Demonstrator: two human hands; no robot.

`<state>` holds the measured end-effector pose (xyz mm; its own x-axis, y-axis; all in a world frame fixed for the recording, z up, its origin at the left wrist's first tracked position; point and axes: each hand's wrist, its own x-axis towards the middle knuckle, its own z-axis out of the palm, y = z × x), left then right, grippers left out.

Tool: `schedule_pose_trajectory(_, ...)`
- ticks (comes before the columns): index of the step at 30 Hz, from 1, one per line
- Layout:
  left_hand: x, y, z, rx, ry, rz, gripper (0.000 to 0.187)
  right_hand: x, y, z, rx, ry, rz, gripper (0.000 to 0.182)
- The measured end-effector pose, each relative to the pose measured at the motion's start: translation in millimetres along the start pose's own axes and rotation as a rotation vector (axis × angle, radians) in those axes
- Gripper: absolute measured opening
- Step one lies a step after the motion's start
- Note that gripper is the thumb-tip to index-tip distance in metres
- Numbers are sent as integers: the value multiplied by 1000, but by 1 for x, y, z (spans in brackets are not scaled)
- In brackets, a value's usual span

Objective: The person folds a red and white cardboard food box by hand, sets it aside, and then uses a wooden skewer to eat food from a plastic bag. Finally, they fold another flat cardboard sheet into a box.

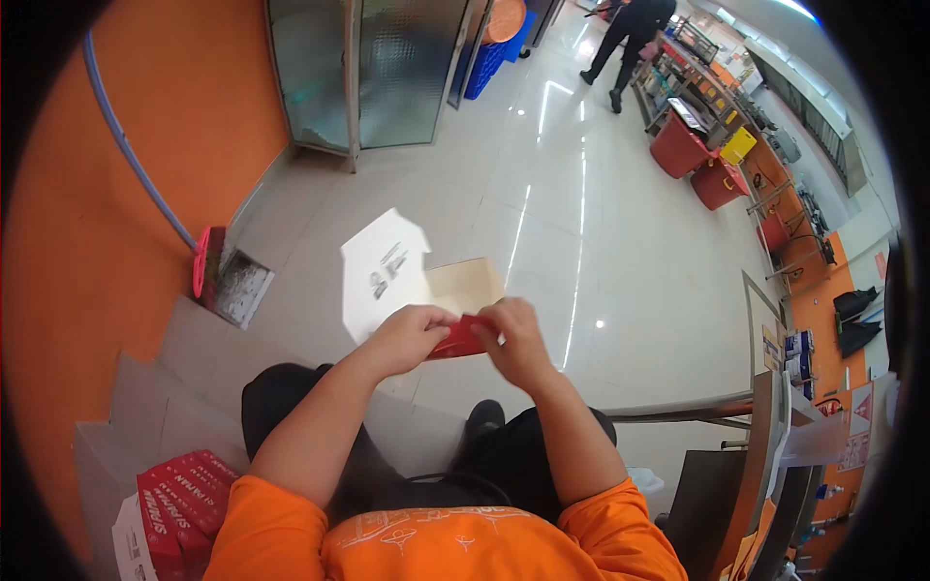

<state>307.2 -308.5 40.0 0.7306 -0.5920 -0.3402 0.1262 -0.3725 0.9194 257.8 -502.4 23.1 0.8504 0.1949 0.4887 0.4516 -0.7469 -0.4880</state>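
Observation:
A folding cardboard food box (385, 266) is held up over my lap. Its white flap with dark print stands out to the left, its inside is plain tan, and its near side is red. My left hand (412, 337) pinches the left part of the red side with thumb and fingers. On the right end of that side, my right hand (515, 339) grips with its fingers bent over the edge. Both hands are closed on the box, close together. Several red boxes with white lettering (184, 508) lie at my left hip.
A pink-edged broom (205, 261) with a blue handle leans by a floor drain (242, 289) on the left. A metal rail (678, 412) is at right. Red bins (681, 145) stand beside a rack. A person (630, 44) in dark clothes is at the far end.

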Motion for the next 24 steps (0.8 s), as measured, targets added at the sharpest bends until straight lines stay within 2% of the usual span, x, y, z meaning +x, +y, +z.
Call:
schedule_pose_trajectory(2,-1,-2,0,77,22,37,26,1,0,-1,38,-26,-50,11)
schedule_pose_trajectory(5,-5,-4,10,165,71,73,24,-2,4,-10,189,-265,103,8)
schedule_pose_trajectory(8,-6,-8,14,159,80,60,23,-12,6,-12,112,-277,58,10)
schedule_pose_trajectory(10,-13,6,12,156,60,34,24,-13,0,-10,39,-242,24,11)
schedule_pose_trajectory(13,-1,-16,9,108,51,118,25,-13,-8,-6,-60,-196,-37,13)
schedule_pose_trajectory(16,-5,-11,7,121,39,108,24,-16,-14,0,-185,-198,-108,13)
schedule_pose_trajectory(17,-7,-6,6,129,38,112,24,-16,-13,3,-186,-189,-108,13)
schedule_pose_trajectory(19,-9,2,4,214,72,111,24,-16,-10,8,-98,-40,-79,14)
schedule_pose_trajectory(22,-7,-3,1,140,48,55,25,-11,-11,9,-29,-12,41,14)
schedule_pose_trajectory(24,-11,3,2,105,52,30,25,-11,-9,10,-49,-8,26,14)
